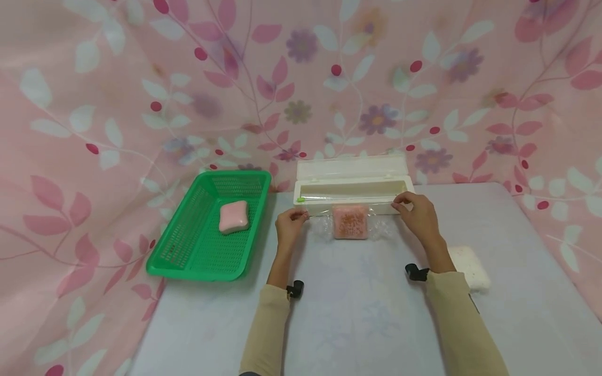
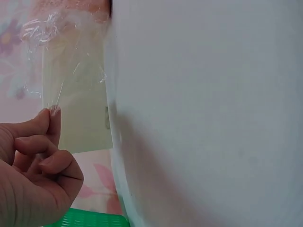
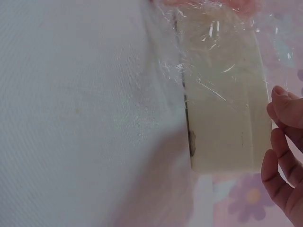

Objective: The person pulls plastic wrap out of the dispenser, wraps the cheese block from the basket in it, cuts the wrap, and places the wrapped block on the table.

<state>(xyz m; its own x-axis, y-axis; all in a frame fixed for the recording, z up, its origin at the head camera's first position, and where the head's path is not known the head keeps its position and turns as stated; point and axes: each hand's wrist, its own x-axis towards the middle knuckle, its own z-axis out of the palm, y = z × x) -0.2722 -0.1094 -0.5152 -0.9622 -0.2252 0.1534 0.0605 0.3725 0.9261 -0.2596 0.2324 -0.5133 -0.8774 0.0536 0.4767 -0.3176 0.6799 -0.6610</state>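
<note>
A pink square block (image 1: 350, 222) with a rough brownish face sits against crumpled clear cling film (image 1: 322, 225), in front of a white film dispenser box (image 1: 410, 185). My left hand (image 1: 290, 225) pinches the film's left edge between thumb and forefinger. In the left wrist view, the film (image 2: 71, 71) is drawn to a point at those fingertips, the other fingers curled. On the other side, my right hand (image 1: 420, 215) pinches the film's right edge at the box's right end. The right wrist view shows its thumb and forefinger together, with the film (image 3: 218, 75) spread across the box front.
The dispenser's lid (image 1: 352, 166) stands raised, and a small green slider (image 1: 301, 199) is at its left end. To the left, a green basket (image 1: 197, 275) holds a smooth pink block (image 1: 233, 216). A white block (image 1: 472, 267) lies beside my right forearm.
</note>
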